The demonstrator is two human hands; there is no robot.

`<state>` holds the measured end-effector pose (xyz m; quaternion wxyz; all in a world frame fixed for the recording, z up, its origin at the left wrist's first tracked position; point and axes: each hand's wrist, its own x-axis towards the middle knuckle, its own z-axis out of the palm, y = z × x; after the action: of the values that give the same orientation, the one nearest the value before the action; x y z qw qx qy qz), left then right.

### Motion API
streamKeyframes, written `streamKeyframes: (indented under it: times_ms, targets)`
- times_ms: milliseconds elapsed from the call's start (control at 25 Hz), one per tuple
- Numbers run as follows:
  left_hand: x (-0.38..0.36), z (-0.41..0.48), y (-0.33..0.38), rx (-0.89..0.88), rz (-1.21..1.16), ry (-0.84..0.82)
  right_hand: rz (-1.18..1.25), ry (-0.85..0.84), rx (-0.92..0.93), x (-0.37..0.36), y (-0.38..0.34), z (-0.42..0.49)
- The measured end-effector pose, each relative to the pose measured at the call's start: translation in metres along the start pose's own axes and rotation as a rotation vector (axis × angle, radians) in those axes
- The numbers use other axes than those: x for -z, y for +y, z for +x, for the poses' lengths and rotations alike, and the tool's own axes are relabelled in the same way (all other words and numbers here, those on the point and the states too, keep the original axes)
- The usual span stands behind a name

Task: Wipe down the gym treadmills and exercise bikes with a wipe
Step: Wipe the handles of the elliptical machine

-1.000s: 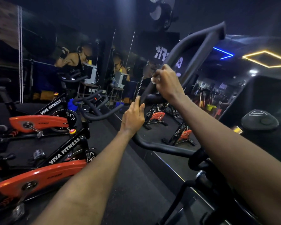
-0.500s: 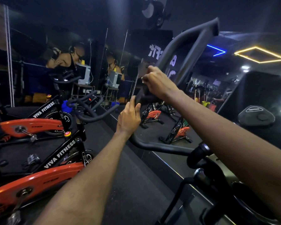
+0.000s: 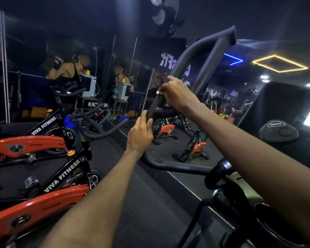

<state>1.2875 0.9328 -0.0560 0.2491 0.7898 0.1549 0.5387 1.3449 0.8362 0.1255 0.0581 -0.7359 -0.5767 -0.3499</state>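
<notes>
The left hand gripped the seemingly stiff, padded bar at its bend, while the right hand curled its fingers round it above, probably pressing a limp wipe.

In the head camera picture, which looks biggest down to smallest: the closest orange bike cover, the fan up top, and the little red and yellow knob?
1. closest orange bike cover: looks biggest, though it is nearest the camera, which makes it look bigger.
2. fan: middle.
3. red and yellow knob: smallest.
</notes>
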Motion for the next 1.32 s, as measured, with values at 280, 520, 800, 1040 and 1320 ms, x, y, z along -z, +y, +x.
streamKeyframes:
  times_ms: [280, 520, 800, 1040, 1320]
  targets:
    - [0.009, 0.001, 0.004, 0.043, -0.021, -0.074, 0.006, -0.028, -0.006, 0.019, 0.002, -0.029]
    - [0.018, 0.038, 0.042, 0.199, -0.148, -0.166, -0.136, 0.042, 0.019, 0.046, 0.011, -0.053]
    - [0.014, 0.049, 0.043, 0.211, -0.091, -0.077, -0.109, 0.049, 0.037, 0.039, 0.011, -0.067]
    - [0.014, 0.046, 0.041, 0.189, -0.112, -0.064, -0.067, 0.223, -0.083, 0.046, 0.028, -0.070]
    - [0.018, 0.039, 0.044, 0.110, -0.125, -0.048, -0.133, 0.196, -0.042, 0.061, 0.046, -0.067]
